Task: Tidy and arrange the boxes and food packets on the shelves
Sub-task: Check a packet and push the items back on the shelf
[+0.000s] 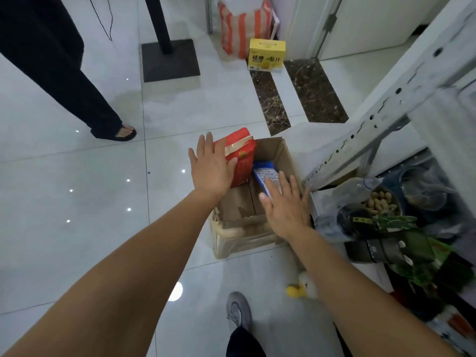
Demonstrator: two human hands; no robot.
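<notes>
An open cardboard box [239, 240] stands on the floor beside the white metal shelf unit [373, 119]. A red food packet [240, 157] leans in its far left corner, and a blue and white packet [264, 171] lies inside to the right. My left hand [210, 167] lies flat with straight fingers against the red packet's left face. With its fingers spread, my right hand [286, 202] hovers over the box's right side, partly covering the blue packet. The low shelf [324, 199] at the right holds a bag of peanuts [381, 202], green packets [401, 225] and plastic-wrapped items.
A yellow carton [266, 55] and an orange striped bag [242, 27] stand on the floor at the back. A black stand base [170, 60] and another person's leg and sandal [121, 132] are to the left. A yellow and white toy [302, 288] lies by my shoe [238, 310].
</notes>
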